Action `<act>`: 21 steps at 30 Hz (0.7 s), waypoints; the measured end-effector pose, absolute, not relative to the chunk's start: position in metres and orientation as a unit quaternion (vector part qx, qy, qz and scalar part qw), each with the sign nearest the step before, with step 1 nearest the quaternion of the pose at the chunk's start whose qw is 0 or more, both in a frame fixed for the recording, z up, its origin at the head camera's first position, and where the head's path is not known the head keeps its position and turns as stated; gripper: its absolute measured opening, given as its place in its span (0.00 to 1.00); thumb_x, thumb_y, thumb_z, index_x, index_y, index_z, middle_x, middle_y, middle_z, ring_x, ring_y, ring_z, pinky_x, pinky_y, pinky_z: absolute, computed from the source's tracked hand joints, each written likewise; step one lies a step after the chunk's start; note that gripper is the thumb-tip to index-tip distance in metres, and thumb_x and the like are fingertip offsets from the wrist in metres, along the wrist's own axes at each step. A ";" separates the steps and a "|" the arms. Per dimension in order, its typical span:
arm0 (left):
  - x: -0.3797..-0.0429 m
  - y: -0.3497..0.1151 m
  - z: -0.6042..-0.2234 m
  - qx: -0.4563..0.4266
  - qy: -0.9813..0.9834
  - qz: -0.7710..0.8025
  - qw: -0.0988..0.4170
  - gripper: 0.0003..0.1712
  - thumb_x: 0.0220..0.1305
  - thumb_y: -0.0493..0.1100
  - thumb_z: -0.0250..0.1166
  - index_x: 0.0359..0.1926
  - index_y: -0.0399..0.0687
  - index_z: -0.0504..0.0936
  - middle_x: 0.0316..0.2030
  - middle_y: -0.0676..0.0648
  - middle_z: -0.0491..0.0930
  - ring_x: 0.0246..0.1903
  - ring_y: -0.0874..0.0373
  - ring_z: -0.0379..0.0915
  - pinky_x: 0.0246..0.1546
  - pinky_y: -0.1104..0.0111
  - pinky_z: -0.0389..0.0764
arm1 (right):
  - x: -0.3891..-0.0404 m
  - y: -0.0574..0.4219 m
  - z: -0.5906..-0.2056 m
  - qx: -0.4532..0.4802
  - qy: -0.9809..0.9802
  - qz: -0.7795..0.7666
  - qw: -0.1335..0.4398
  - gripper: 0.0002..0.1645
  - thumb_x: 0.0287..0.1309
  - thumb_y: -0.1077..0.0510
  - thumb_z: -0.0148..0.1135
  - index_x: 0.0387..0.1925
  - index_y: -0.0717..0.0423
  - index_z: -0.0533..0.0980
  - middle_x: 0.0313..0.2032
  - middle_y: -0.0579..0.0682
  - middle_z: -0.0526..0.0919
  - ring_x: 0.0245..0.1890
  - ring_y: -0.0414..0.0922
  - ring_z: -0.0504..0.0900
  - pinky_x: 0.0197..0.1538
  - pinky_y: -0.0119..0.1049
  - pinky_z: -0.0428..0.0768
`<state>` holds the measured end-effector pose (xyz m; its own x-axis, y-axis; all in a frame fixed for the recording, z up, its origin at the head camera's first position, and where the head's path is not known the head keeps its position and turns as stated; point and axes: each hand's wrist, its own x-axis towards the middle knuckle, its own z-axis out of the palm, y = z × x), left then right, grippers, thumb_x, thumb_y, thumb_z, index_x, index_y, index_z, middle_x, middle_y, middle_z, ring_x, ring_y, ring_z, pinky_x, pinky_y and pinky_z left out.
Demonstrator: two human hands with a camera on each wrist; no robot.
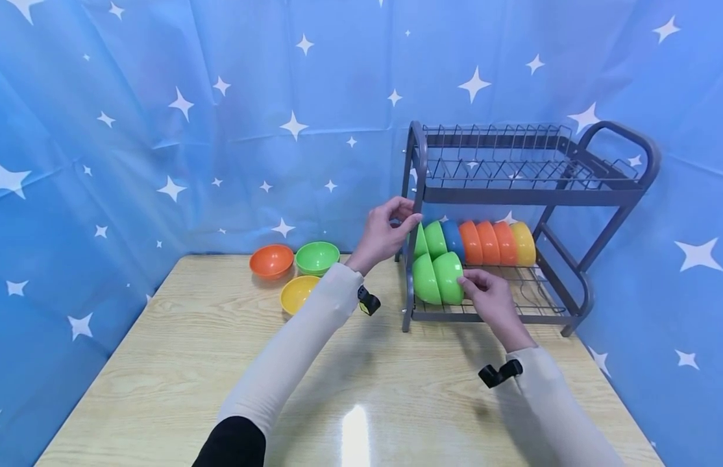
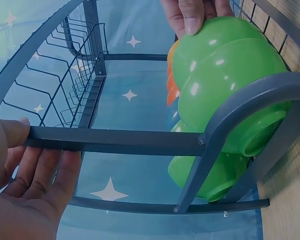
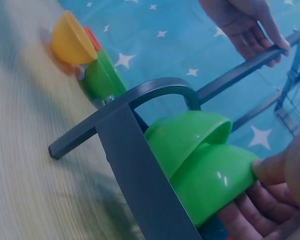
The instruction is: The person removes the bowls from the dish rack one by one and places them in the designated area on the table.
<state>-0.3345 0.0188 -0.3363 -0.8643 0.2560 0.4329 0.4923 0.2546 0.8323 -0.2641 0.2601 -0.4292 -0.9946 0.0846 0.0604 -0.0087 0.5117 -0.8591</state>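
**Right hand (image 1: pixel 491 301) pinching a green bowl (image 1: pixel 453 279) on the lower tier of a dark metal dish rack (image 1: pixel 531 196)**

The held bowl stands on its side at the front of the lower tier, its mouth facing right. The right hand has thumb and fingers clamped on its rim. Just to its left, touching it, is a second front green bowl (image 1: pixel 426 280), tipped the same way.

Behind them runs a back row, left to right: two green bowls (image 1: pixel 435 239), one blue bowl (image 1: pixel 453 237), three orange bowls (image 1: pixel 488 243) and one yellow bowl (image 1: pixel 522 244).

The left hand (image 1: pixel 385 230) is closed around the rack's upper side bar (image 2: pixel 120 141), thumb above and fingers below, perhaps to steady it.

Left of the rack, on the pale wood-grain surface (image 1: pixel 163 344), three loose bowls sit mouth up: a loose orange bowl (image 1: pixel 272 262), a loose green bowl (image 1: pixel 317 259) and a loose yellow bowl (image 1: pixel 297 294).

The work looks like racking bowls, and most of it seems done: eight are racked, the ninth is nearly or fully seated but not yet released, and those three appear left.

Beyond hangs a blue curtain (image 1: pixel 239 130) with white stars.
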 end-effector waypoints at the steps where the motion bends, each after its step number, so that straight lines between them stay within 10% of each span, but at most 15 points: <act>1: -0.335 0.019 -0.336 -0.237 -0.785 -0.563 0.104 0.13 0.72 0.46 0.66 0.52 0.47 0.82 0.42 0.47 0.86 0.39 0.59 0.82 0.40 0.73 0.83 | -0.264 0.261 -0.429 -0.028 -0.861 0.506 0.040 0.27 0.77 0.45 0.54 0.63 0.60 0.76 0.53 0.60 0.81 0.45 0.41 0.82 0.48 0.32 0.86; 21: -0.336 0.019 -0.336 -0.245 -0.778 -0.568 0.107 0.12 0.72 0.45 0.66 0.51 0.46 0.82 0.40 0.46 0.85 0.37 0.59 0.81 0.37 0.75 0.81 | -0.266 0.269 -0.415 -0.024 -0.765 0.642 0.032 0.30 0.76 0.48 0.55 0.66 0.67 0.69 0.44 0.39 0.79 0.43 0.30 0.82 0.53 0.25 0.84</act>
